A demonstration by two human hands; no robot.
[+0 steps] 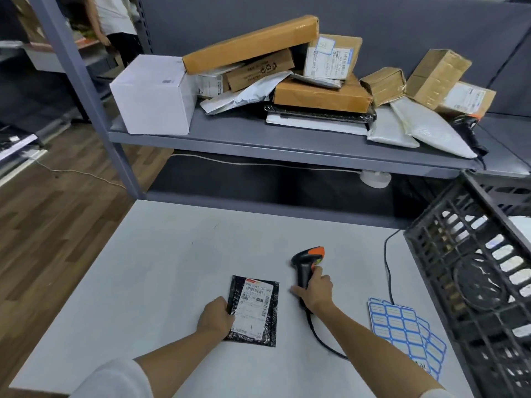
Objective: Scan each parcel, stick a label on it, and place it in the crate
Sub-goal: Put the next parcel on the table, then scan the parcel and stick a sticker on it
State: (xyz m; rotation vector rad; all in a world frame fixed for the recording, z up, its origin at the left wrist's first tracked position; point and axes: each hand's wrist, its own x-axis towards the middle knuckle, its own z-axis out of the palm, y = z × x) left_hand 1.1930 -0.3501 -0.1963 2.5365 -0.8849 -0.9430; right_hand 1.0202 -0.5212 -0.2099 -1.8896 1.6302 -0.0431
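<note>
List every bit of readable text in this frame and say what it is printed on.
"MADE IN CHINA", upside down: brown box on the shelf.
Black parcel label, held by the left hand: barcodes and digits, too blurred.
Shelf box labels: too small.
Blue sticker sheets: blank.

A white cable [258, 163] runs under the grey shelf [258, 142].

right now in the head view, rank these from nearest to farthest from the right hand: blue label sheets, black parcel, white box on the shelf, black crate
From the right hand, which grips the scanner:
1. black parcel, just to its left on the table
2. blue label sheets, to its right on the table
3. black crate, farther right at the table's edge
4. white box, far up on the shelf, left
</note>
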